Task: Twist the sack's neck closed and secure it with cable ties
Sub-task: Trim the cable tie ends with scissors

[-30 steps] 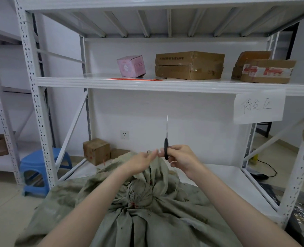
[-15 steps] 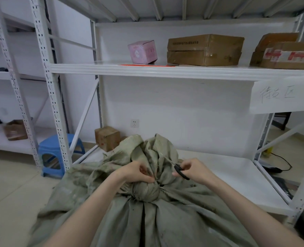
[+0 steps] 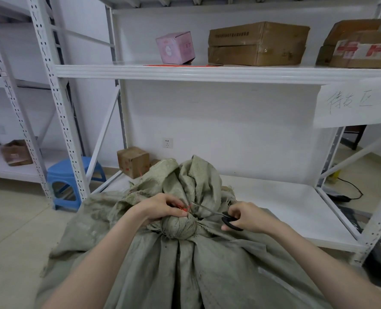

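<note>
Atop one sack [image 3: 207,275], left hand [image 3: 162,208] pinches one red tie [image 3: 186,208], right hand [image 3: 249,217] grips scissors [image 3: 229,220]

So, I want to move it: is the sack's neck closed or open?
Closed: the sack's neck is gathered into a tight twisted bundle, loose fabric flaring above.

Single head-worn, wide-angle view. Looks forward and down from close above the sack [image 3: 207,275] low in frame. Faces the shelving [image 3: 207,73] almost squarely, with wall [image 3: 229,130] behind and floor [image 3: 17,230] off left. Bends uprights at the edges.
</note>
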